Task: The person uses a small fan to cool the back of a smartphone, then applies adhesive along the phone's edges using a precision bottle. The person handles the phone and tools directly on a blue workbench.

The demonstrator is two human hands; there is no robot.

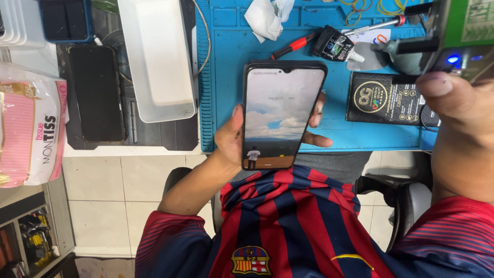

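My left hand (pixel 230 140) holds a black smartphone (pixel 280 110) upright over the near edge of a blue work mat (pixel 226 77). Its lit screen shows a sky-and-clouds picture with a small standing figure. The thumb lies along the phone's left edge and the fingertips show at its right edge. My right hand (pixel 460 128) is raised close to the camera at the right. Its thumb rests against a green and grey device (pixel 468 25) with a blue light. The other fingers are hidden.
On the mat lie a black flat box (pixel 383 98), a small black glue tube (pixel 334 46), a red-handled screwdriver (pixel 293 45) and crumpled tissue (pixel 265 18). To the left are a white tray (pixel 157 56), another dark phone (pixel 96 92) and a pink tissue pack (pixel 31 128).
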